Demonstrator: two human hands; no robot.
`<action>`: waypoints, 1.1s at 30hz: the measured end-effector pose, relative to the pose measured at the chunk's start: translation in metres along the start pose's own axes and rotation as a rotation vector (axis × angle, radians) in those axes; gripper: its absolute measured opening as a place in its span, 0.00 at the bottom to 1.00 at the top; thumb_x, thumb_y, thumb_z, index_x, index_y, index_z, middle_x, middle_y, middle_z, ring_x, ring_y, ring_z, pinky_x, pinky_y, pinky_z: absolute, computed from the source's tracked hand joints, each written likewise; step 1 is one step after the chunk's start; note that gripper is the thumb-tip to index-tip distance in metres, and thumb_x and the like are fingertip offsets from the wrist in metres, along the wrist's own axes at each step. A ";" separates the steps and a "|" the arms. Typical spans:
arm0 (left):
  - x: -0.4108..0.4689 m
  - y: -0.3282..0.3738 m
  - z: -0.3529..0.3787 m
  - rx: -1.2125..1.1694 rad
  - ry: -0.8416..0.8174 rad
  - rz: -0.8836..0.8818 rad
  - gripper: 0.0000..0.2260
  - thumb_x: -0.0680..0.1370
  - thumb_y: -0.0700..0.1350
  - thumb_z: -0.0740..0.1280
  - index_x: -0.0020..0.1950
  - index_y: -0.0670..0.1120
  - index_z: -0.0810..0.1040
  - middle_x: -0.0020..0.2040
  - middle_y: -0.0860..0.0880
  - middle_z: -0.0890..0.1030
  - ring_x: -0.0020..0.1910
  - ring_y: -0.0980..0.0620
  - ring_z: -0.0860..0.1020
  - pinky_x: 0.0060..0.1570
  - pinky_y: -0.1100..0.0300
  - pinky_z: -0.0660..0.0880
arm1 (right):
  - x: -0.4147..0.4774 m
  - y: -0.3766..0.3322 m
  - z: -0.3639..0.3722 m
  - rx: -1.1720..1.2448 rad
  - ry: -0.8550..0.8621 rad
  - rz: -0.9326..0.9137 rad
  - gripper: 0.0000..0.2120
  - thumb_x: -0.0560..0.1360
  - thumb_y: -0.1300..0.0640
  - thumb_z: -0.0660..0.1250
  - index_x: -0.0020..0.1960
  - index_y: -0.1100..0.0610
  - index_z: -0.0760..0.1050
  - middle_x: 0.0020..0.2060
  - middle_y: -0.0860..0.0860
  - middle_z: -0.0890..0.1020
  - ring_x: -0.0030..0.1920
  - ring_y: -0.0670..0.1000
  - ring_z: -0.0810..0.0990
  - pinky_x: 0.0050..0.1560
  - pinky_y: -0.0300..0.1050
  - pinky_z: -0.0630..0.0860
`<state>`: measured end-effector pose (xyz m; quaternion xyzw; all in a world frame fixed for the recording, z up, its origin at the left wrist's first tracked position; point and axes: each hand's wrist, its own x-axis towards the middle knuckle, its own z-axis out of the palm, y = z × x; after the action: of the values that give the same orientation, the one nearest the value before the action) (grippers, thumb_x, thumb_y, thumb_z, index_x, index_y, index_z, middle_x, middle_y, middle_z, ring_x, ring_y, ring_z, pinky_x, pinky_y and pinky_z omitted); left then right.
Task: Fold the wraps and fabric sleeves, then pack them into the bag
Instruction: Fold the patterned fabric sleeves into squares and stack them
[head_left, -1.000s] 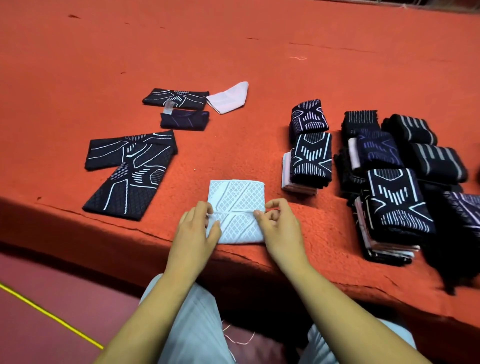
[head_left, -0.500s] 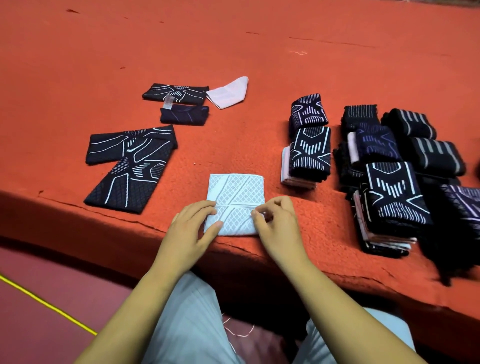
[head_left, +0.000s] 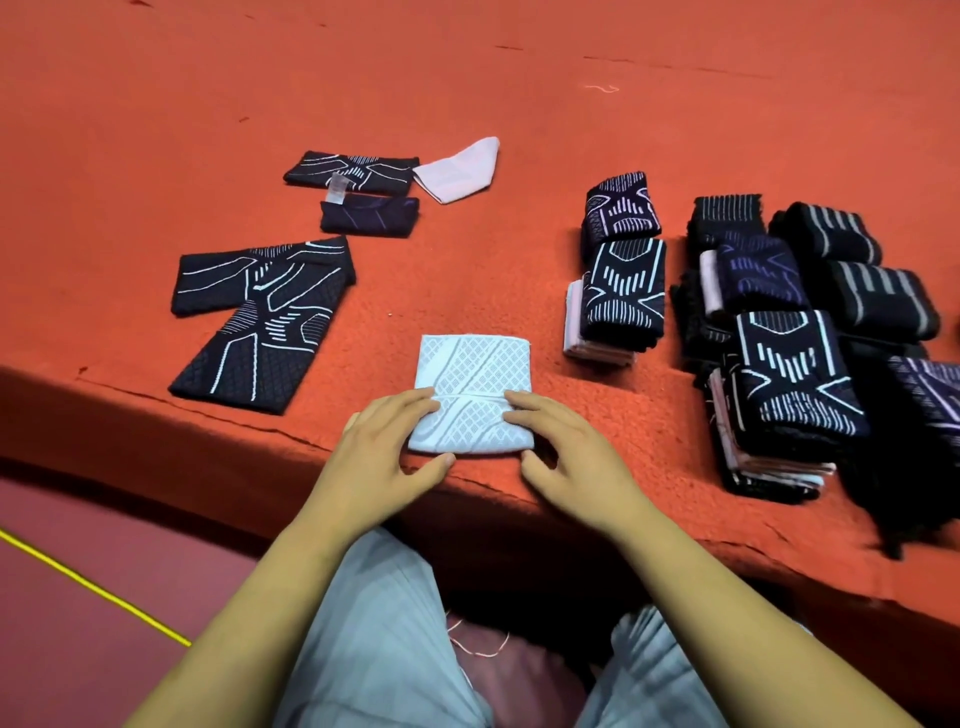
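Observation:
A white patterned sleeve (head_left: 470, 371) lies at the near edge of the orange table, its near part folded over. My left hand (head_left: 387, 452) holds the fold's left side, fingers on top and thumb at the near edge. My right hand (head_left: 563, 449) holds the right side the same way. Unfolded dark sleeves lie to the left: a large one (head_left: 260, 322), a longer one (head_left: 358, 169), a small one (head_left: 371, 215) and a white one (head_left: 457, 171). Folded dark sleeves are stacked on the right (head_left: 623, 291) (head_left: 789, 384). No bag is in view.
The orange cloth-covered table (head_left: 467, 78) stretches far back; its front edge (head_left: 156, 410) runs just below the hands. My grey-trousered knees (head_left: 379, 639) are under the edge. A yellow line (head_left: 93, 587) crosses the reddish floor at lower left.
Both hands shifted from pinching the fold line at the sleeve's middle to lying over the fold's sides, fingers flatter and thumbs at the near edge. The camera tilted slightly.

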<state>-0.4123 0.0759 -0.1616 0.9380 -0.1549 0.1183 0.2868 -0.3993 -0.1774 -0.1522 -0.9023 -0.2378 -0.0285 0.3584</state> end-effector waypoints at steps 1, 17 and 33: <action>0.000 0.000 -0.001 0.000 -0.004 0.000 0.27 0.72 0.61 0.65 0.67 0.50 0.76 0.70 0.55 0.74 0.68 0.53 0.71 0.66 0.54 0.65 | 0.000 0.000 0.001 0.007 0.006 0.008 0.24 0.71 0.52 0.59 0.64 0.56 0.78 0.70 0.47 0.74 0.70 0.46 0.70 0.73 0.47 0.65; 0.003 0.013 -0.003 -0.402 0.003 -0.220 0.14 0.76 0.62 0.63 0.58 0.63 0.82 0.49 0.56 0.84 0.52 0.54 0.80 0.60 0.48 0.73 | 0.001 -0.004 -0.008 0.424 0.147 0.140 0.12 0.79 0.49 0.62 0.54 0.55 0.77 0.47 0.56 0.83 0.50 0.58 0.80 0.56 0.58 0.74; 0.057 0.034 -0.001 0.058 0.025 -0.586 0.16 0.77 0.59 0.63 0.39 0.47 0.72 0.42 0.46 0.82 0.48 0.40 0.79 0.43 0.53 0.71 | 0.005 0.000 -0.005 0.259 0.249 0.176 0.12 0.75 0.62 0.71 0.57 0.55 0.79 0.52 0.46 0.82 0.52 0.41 0.78 0.55 0.27 0.68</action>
<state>-0.3716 0.0372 -0.1264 0.9490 0.1294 0.0466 0.2837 -0.3945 -0.1783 -0.1476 -0.8556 -0.1136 -0.0779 0.4991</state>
